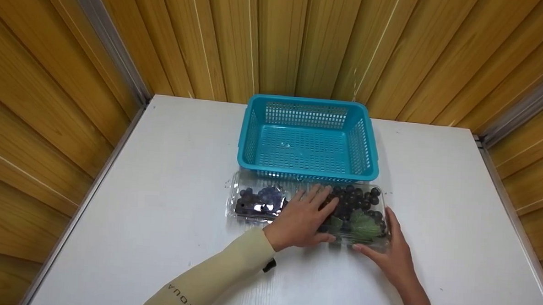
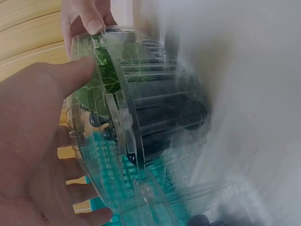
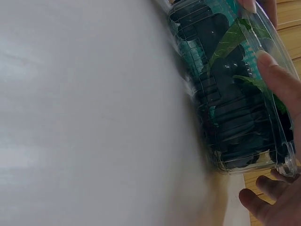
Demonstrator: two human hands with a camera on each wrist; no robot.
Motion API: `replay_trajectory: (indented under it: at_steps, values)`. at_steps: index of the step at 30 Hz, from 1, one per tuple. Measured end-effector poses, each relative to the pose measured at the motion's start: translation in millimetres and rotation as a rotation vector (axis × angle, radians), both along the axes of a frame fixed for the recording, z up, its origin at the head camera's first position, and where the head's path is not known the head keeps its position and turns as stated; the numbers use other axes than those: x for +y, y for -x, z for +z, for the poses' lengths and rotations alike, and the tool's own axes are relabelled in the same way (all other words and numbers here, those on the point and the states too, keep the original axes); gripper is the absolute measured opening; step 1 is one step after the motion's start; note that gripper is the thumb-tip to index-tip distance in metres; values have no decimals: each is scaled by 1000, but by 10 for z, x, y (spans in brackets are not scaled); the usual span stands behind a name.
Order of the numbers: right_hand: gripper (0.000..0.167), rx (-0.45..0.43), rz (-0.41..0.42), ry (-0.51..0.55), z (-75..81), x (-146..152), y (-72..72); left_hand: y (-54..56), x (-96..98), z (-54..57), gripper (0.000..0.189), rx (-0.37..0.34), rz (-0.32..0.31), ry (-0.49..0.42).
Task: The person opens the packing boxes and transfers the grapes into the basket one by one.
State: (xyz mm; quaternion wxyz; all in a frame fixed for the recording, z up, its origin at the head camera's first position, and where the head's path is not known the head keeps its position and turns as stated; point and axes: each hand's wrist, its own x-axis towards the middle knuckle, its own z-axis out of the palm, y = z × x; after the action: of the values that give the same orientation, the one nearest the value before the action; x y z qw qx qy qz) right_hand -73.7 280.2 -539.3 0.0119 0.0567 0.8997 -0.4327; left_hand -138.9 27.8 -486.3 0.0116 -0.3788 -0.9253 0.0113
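Note:
Clear plastic packaging [image 1: 306, 187] lies on the white table, with dark grapes [image 1: 354, 197] and green leaves [image 1: 364, 225] showing at its right end. More dark grapes [image 1: 260, 201] show through glossy plastic at the left; whether this is one long box or two cannot be told. My left hand [image 1: 303, 220] rests on top near the middle, fingers spread. My right hand [image 1: 395, 254] touches the right end, its thumb at the front corner and fingers along the side. The right wrist view shows the right thumb [image 3: 277, 80] against the box's upper edge and several fingers lying apart from it.
A turquoise plastic basket [image 1: 307, 174] with perforated walls stands directly behind the packaging, with nothing large inside. The white table [image 1: 160, 189] extends to both sides. Yellow wood-panelled walls [image 1: 281, 43] and metal frame posts [image 1: 116, 40] border it.

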Motion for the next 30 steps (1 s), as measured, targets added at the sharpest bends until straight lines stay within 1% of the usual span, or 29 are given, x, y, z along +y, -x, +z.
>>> replay_trajectory:
  at_steps: [7, 15, 20, 25, 30]
  values:
    - [124, -6, -9, 15, 6, -4, -9, -11, -6, 16, 84, 5, -8, -2]
    - [123, 5, -16, 32, 0, 2, -10, -24, 3, 58, 80, -22, -5, 18]
    - [120, -23, -13, 54, 6, 11, -13, -16, -2, 64, 78, -56, -5, -13]
    - [116, -50, -17, 73, 50, 18, -14, 16, -5, 74, 76, -97, -4, -55]
    - [113, -35, -34, 87, 65, 41, -20, 24, 0, 89, 75, -112, -4, -57]
